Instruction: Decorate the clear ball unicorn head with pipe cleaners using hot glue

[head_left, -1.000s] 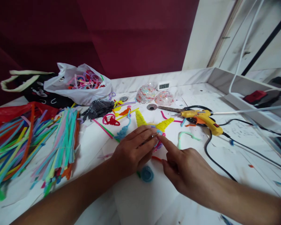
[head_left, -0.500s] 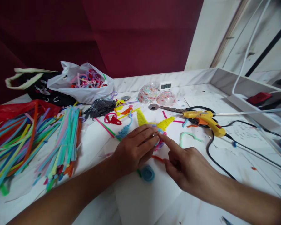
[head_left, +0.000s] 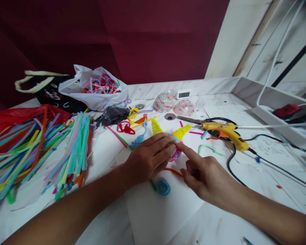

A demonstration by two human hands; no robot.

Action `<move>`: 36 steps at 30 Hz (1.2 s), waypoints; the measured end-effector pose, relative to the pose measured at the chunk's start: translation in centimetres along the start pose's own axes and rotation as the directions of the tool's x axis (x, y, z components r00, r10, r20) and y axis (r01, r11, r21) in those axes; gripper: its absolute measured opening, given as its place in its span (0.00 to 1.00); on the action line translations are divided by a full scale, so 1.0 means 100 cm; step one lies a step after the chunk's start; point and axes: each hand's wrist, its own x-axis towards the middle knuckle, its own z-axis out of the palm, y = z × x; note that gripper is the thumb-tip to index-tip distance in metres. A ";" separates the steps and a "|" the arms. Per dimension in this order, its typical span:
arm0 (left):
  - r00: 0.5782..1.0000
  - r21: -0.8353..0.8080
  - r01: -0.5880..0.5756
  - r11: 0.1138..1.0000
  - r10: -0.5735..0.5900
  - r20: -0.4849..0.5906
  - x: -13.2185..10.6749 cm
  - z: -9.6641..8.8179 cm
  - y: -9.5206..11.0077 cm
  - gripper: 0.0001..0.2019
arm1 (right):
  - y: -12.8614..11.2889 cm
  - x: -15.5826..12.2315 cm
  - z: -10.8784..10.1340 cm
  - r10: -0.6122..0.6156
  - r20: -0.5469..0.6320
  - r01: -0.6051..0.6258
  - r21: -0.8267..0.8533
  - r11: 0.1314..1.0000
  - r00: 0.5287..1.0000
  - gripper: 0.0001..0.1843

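So, what's the left hand [head_left: 149, 156] on?
Fingers wrapped over the yellow-horned pipe-cleaner piece [head_left: 181, 132], grip looks clasped on it, most of its body hidden underneath
And the right hand [head_left: 211, 175]?
Index finger straight out, tip at the piece right by the left fingertips. Other fingers curled, can't tell if that grip has anything in it
Where's the piece sitting?
Mid-table [head_left: 211, 103], over the white paper [head_left: 163, 217], horns toward the far side, pink and purple edge showing between the hands
What's close?
Blue coil [head_left: 163, 186] on the near side, green stub [head_left: 153, 184] just beside it. Orange pipe cleaner [head_left: 173, 172] between the hands. Mint-green pipe cleaner [head_left: 210, 147] just beyond the right hand
Further out?
Yellow glue gun [head_left: 225, 131] lying to the right. Pipe-cleaner bundle [head_left: 71, 146] well left, white plastic bag [head_left: 102, 101] of colored bits behind it. Digital clock [head_left: 183, 94] at the back
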 end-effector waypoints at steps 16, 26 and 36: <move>0.996 -0.147 0.020 0.989 -0.033 -0.083 0.000 0.000 -0.003 0.22 | 0.006 -0.002 0.001 -0.029 0.002 0.029 0.000 1.000 1.000 0.37; 0.995 -0.180 0.050 0.982 -0.064 -0.072 0.000 0.000 -0.002 0.24 | 0.005 -0.001 0.000 -0.023 -0.006 0.023 -0.009 1.000 1.000 0.38; 0.995 -0.216 0.088 0.972 -0.094 -0.015 -0.004 -0.001 -0.006 0.28 | 0.007 -0.001 -0.001 0.003 0.008 -0.003 -0.004 1.000 1.000 0.37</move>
